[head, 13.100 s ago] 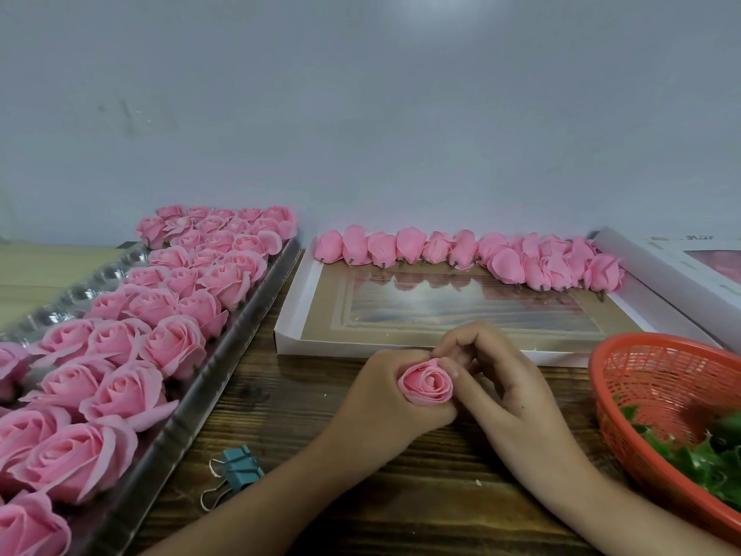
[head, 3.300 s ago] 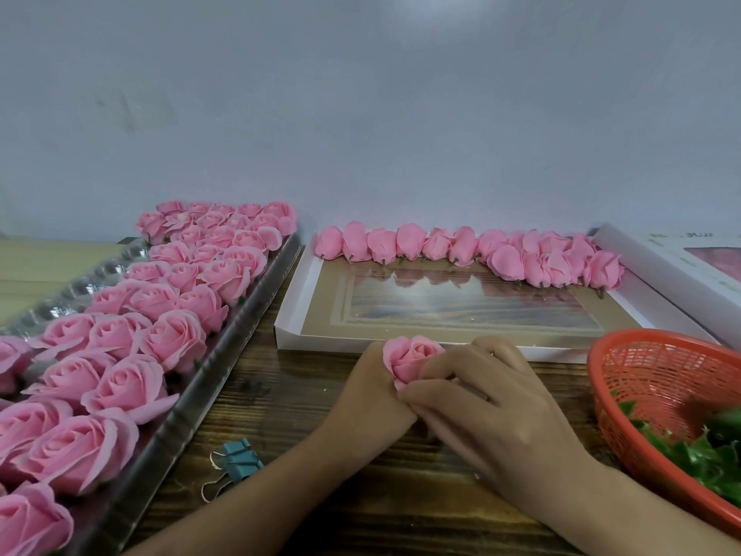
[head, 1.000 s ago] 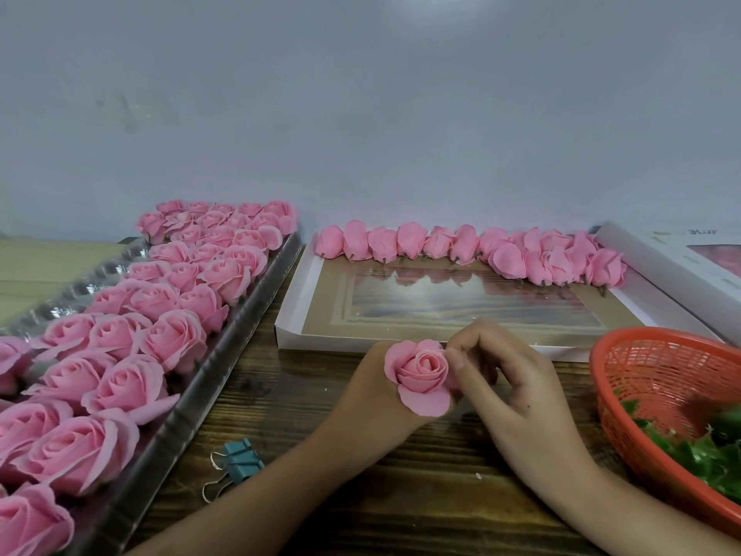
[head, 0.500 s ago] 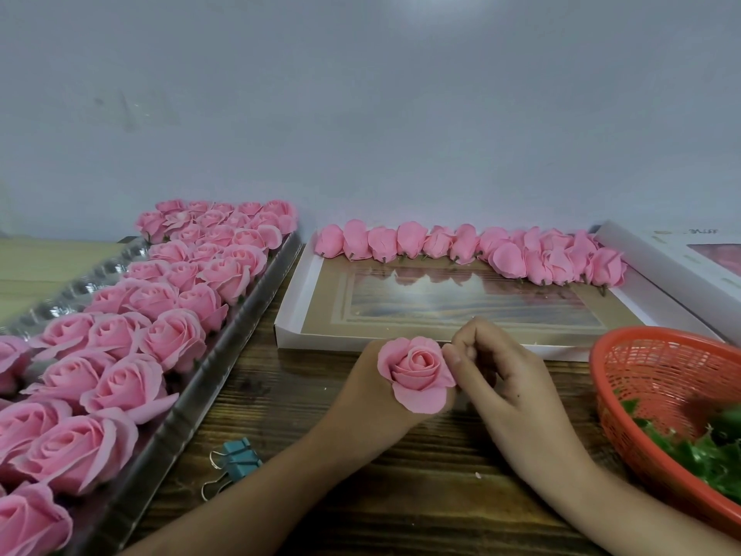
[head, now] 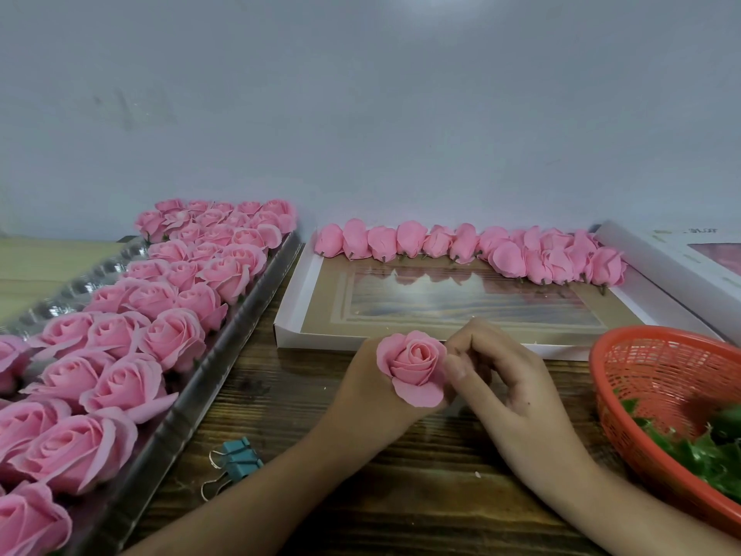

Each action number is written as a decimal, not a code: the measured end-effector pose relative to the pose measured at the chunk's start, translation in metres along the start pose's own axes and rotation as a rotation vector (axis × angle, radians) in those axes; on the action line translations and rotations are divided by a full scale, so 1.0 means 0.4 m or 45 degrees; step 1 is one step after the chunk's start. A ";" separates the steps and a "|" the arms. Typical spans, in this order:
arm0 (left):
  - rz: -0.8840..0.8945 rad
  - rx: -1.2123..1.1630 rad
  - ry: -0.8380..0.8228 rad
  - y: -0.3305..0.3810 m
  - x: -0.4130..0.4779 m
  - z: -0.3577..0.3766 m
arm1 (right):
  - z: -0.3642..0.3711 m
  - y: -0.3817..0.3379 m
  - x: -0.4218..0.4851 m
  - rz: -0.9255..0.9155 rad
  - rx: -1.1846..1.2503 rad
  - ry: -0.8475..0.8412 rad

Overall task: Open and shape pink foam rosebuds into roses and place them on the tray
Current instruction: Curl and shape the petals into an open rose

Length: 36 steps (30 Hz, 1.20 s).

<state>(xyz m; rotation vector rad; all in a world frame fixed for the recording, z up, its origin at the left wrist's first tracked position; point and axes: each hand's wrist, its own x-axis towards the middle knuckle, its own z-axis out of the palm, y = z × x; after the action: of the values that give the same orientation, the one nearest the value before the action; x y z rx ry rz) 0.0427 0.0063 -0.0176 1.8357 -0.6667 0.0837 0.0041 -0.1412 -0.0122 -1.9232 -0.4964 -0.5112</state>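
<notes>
Two bare hands meet over the middle of the wooden bench point(head: 421, 495). Nearest, towards the front edge, a teal binder clip point(head: 237, 462) lies just beside the tray's rim. The left hand point(head: 371, 395) grips a pink foam rose point(head: 413, 367) from below and behind, its petals spread and facing the camera. The right hand point(head: 511, 391), fingers curled, pinches the rose's right outer petal between thumb and forefinger. At the right edge an orange mesh basket point(head: 661, 355) holds green leaves point(head: 705, 449). Along the left edge a silvery tray point(head: 192, 415) carries rows of opened roses point(head: 172, 339). Beyond the hands lies a shallow white box point(head: 286, 311), with closed rosebuds point(head: 461, 246) lined along its far side against the wall.
</notes>
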 end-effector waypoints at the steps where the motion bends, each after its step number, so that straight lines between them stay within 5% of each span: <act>1: 0.016 -0.002 0.004 0.001 0.000 0.001 | 0.001 0.002 0.000 0.000 -0.020 0.003; 18: -0.111 -0.145 -0.042 0.021 -0.012 0.004 | 0.000 0.005 -0.003 0.086 0.048 -0.023; 24: 0.059 -0.085 -0.075 0.011 -0.004 0.008 | 0.001 0.007 -0.004 0.054 0.091 -0.019; 29: -0.128 -0.174 0.056 -0.003 -0.024 0.009 | -0.009 -0.001 -0.003 -0.162 0.053 0.199; 36: -0.206 -0.110 0.184 -0.007 -0.039 0.001 | -0.004 -0.002 -0.002 -0.338 -0.177 0.130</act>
<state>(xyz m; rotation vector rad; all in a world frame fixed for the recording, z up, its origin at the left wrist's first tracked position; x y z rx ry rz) 0.0310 0.0126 -0.0259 1.7746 -0.4129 0.0785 0.0031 -0.1424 -0.0116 -1.9616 -0.6690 -0.8298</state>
